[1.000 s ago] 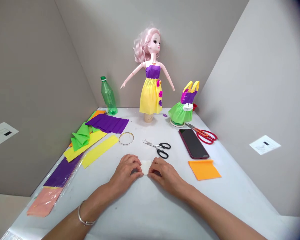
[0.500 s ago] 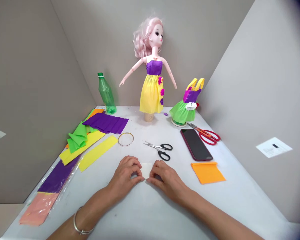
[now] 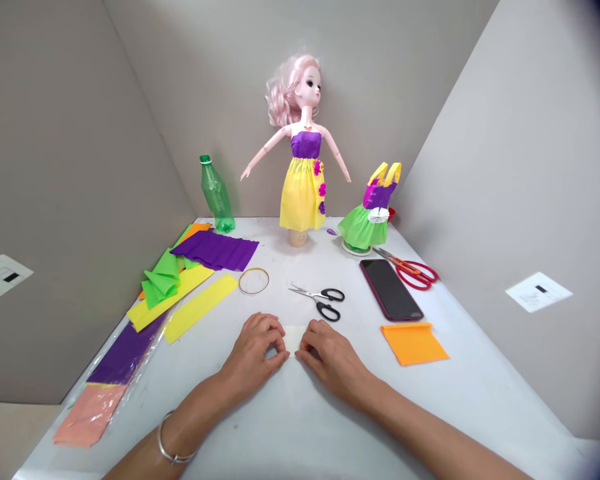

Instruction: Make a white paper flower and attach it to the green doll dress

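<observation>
A small white piece of paper lies flat on the table between my two hands. My left hand pinches its left side, thumb and fingers closed on the near edge. On the opposite side my right hand grips the paper the same way. The fingers cover both of its ends. Just beyond the hands rest black-handled scissors, blades slightly apart and pointing left. A thin gold bangle-like ring lies to their left, and a folded orange paper piece sits right of my right hand.
A doll in purple and yellow stands at the back, with a green bottle left and a small dress right. Red-handled scissors and a phone lie right. Purple, yellow and green sheets lie left.
The camera view has dipped and come back slightly. Both hands stay pinched on the white paper, with only small finger shifts along its near edge.
</observation>
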